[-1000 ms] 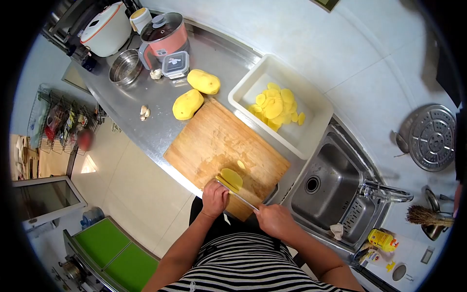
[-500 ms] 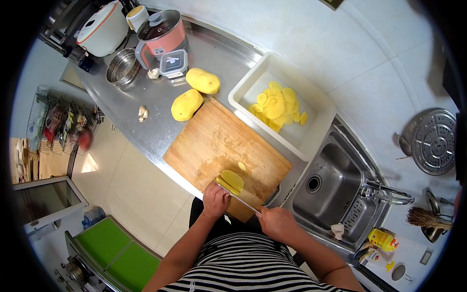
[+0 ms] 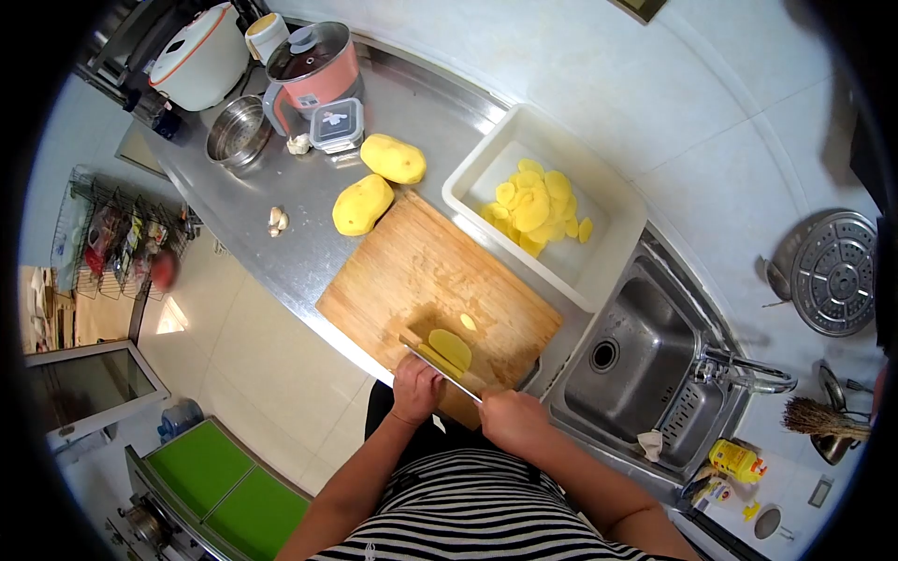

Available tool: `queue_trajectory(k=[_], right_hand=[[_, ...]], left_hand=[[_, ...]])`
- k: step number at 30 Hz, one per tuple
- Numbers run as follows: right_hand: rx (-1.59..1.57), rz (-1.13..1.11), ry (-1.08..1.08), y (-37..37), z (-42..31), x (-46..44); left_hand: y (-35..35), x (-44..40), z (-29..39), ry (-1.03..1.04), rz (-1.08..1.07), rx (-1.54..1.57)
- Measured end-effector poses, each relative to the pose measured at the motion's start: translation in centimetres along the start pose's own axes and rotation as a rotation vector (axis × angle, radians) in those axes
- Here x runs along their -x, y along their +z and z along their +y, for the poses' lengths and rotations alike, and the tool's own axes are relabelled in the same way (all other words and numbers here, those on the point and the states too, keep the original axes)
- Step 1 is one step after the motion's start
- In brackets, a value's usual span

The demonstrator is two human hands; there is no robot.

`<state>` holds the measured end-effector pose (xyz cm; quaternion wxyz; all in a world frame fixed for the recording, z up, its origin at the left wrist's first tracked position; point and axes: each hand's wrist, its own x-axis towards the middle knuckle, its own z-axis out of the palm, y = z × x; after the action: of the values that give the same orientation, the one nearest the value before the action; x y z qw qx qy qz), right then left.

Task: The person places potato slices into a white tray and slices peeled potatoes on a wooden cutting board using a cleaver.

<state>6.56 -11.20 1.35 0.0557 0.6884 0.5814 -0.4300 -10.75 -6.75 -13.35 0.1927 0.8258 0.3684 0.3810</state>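
Note:
My right hand (image 3: 513, 417) is closed round the handle of a knife (image 3: 443, 371), whose blade slants up and left over the near part of the wooden cutting board (image 3: 440, 271). Against the near side of the blade, my left hand (image 3: 417, 385) has its fingers curled on a potato piece, mostly hidden by the hand and blade. Yellow potato slices (image 3: 450, 349) lie just beyond the blade, with one small slice (image 3: 468, 322) apart from them. Two whole peeled potatoes (image 3: 363, 205) rest at the board's far left corner.
A white tub (image 3: 599, 271) with several potato slices stands behind the board. The steel sink (image 3: 622, 351) is to the right. At the back left are garlic (image 3: 278, 221), a lidded box (image 3: 337, 125), a steel bowl (image 3: 238, 131), a pink pot (image 3: 323, 84) and a rice cooker (image 3: 201, 61).
The knife has shifted left, and its tip now reaches past my left fingers. My right hand has moved left with it. The slices beyond the blade lie slightly farther right.

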Motion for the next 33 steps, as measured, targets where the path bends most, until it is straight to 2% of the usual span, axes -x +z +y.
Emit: queue_trajectory(k=[11,25,33], right_hand=[[-0.001,0.055,-0.010,1.0,-1.2,-1.8],[0.019,0.239,-0.035,4.5,-0.2,-3.7],[0.015,0.216,-0.077,4.4,1.7,-2.7]], left_hand=[[-0.2,-0.2,0.2,0.025,0.014,-0.041],[-0.2,-0.2,0.4,-0.004,0.004,-0.040],[-0.2,-0.5,0.7,-0.027,0.034,-0.045]])
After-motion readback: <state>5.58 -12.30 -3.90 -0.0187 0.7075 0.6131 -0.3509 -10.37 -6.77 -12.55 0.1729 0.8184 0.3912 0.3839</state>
